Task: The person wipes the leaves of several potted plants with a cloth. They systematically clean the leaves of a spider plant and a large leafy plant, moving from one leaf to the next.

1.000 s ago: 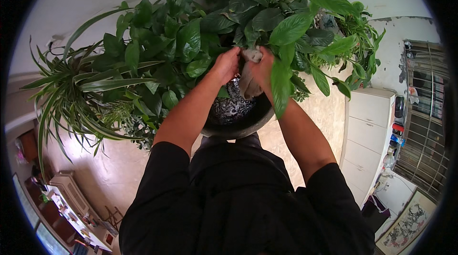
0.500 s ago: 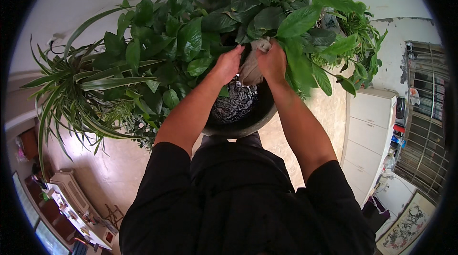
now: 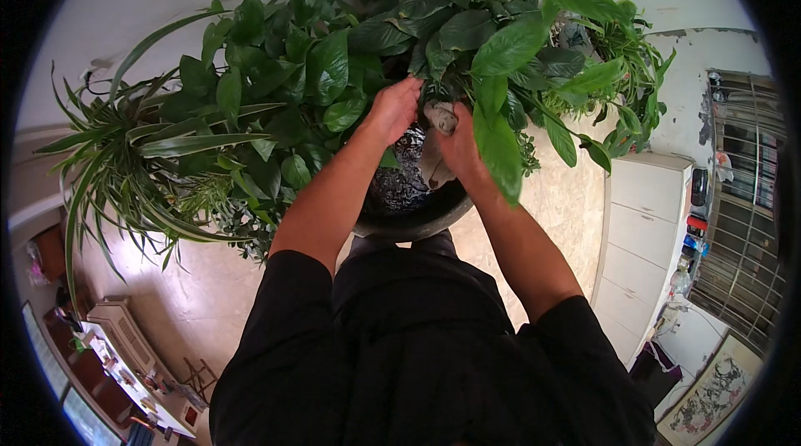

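Note:
Over a dark round basin (image 3: 446, 223) of rippling, light-reflecting water (image 3: 399, 179), my two hands are close together among the leaves. A greyish-beige cloth (image 3: 440, 117) is bunched in my right hand (image 3: 463, 148), its lower end hanging over the water. My left hand (image 3: 394, 112) is closed just left of the cloth. Its fingertips press together by the tip of a dark green leaf (image 3: 420, 55), and what they pinch, if anything, is too small to tell. A long broad leaf (image 3: 498, 154) hangs beside my right wrist.
Broad-leaved plants (image 3: 329, 66) spread ahead along the pale wall. A striped spider plant (image 3: 125, 162) trails at left. To the right stand a white drawer cabinet (image 3: 642, 204) and a barred window (image 3: 751, 196). A wooden folding stool (image 3: 198, 377) is lower left.
My right hand has drawn the cloth down and slightly left, from among the leaves toward me over the basin. The broad leaf beside it has swung left. My left hand has barely moved.

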Action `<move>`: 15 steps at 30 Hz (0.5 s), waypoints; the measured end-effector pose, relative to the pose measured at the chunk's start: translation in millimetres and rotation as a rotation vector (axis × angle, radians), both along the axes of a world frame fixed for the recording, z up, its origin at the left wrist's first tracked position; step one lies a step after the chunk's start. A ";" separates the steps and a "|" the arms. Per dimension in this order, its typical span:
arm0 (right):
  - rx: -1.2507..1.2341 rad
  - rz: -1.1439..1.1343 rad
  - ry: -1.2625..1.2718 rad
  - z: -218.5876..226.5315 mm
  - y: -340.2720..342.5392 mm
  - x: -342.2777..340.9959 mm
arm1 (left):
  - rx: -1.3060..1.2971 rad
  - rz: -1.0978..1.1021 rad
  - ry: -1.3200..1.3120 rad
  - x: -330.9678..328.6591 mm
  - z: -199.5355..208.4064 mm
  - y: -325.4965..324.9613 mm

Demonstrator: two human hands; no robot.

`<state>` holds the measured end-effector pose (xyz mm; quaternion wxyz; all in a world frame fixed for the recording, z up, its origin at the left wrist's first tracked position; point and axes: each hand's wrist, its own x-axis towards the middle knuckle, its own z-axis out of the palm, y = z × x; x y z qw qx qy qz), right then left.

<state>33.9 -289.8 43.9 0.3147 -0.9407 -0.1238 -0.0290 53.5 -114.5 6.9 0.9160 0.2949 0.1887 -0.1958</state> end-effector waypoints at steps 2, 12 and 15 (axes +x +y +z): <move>0.040 -0.001 -0.019 9.5 3.4 -2.9 | -0.011 -0.020 0.034 -1.2 11.1 1.2; 0.064 -0.005 -0.103 -33.0 -24.9 45.2 | 0.056 -0.087 0.055 0.2 13.5 -1.3; 0.328 0.047 0.150 -57.7 -40.0 34.0 | 0.001 -0.105 -0.046 -5.6 15.6 -0.6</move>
